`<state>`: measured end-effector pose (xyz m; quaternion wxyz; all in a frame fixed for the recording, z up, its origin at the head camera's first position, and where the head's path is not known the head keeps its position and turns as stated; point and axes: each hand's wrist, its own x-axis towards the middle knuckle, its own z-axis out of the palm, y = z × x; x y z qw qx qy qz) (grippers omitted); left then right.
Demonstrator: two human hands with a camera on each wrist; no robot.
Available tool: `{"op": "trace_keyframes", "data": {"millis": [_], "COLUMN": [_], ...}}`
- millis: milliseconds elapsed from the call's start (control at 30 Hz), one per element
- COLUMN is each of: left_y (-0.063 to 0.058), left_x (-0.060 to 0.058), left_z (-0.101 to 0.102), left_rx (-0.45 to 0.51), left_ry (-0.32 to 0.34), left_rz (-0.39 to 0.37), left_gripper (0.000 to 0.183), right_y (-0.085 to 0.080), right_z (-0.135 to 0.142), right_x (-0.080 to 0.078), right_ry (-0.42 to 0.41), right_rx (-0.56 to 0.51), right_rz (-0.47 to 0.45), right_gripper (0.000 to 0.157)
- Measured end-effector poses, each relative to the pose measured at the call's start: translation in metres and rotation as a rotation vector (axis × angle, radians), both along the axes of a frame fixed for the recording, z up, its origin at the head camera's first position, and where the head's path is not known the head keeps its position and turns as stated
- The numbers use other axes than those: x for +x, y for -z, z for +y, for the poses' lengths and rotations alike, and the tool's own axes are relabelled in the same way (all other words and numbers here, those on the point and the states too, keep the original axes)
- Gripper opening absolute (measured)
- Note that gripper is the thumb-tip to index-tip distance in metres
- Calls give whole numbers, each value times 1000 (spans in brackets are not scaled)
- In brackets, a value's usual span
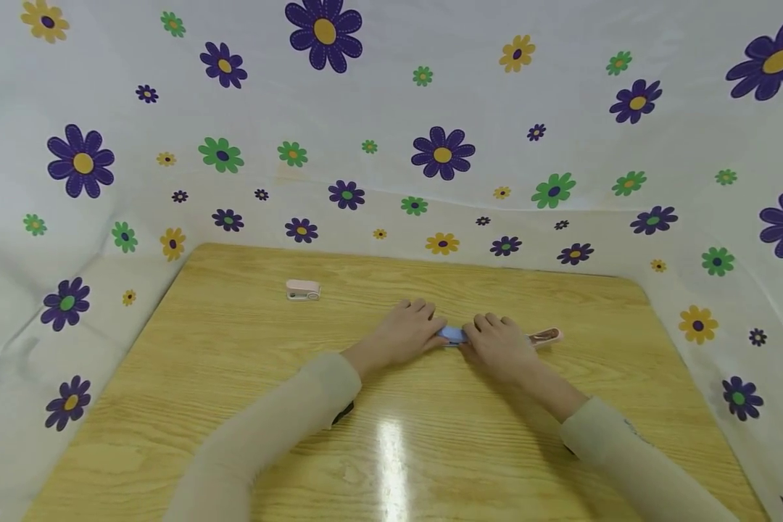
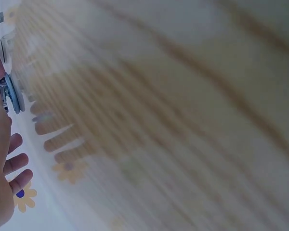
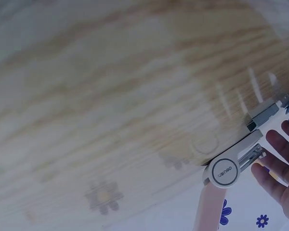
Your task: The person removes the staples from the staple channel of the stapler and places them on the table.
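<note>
The left hand (image 1: 404,333) pinches one end of a small, blue plastic stapler (image 1: 453,335), its outer fingers spread apart in the left wrist view. The right hand (image 1: 501,346) grips the other end, fingers bent over it. The stapler is between the hands, at the table's middle toward the back. Both arms, in long pale sleeves (image 1: 287,409), reach forward and angle inward. Just beside the right hand lies a pink-and-white stapler (image 3: 225,172), unfolded; a compact pink-and-white stapler (image 1: 303,289) sits far left. The glossy, yellowish wood-grain table (image 1: 457,449) is enclosed by white cloth (image 1: 378,101) printed with purple, green and yellow flowers.
</note>
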<state>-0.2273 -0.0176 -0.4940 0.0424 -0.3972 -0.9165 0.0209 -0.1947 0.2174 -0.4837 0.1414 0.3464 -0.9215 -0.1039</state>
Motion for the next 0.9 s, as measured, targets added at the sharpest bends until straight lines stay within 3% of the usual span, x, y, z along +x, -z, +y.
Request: {"op": "trace_keyframes", "data": {"millis": [200,333,567,900], "left_y": [4,8,8,10], "left_x": [1,3,7,10], "left_z": [3,-3,-7,1], "left_rx": [-25,-40,-3,75], "left_ry": [-17,-43,-31,-88], "left_rz": [6,-10,-23,-54], "left_gripper": [48,55,51,47], "right_y": [3,0,-2,3], "right_z": [7,3,-10,-14], "right_x": [-1,-3,-11,-15], "right_ry": [-38,-38,-84,-137], "right_rx": [22,37,112,151], "right_rz": [80,80,86,104], "right_gripper": [35,41,38,34]}}
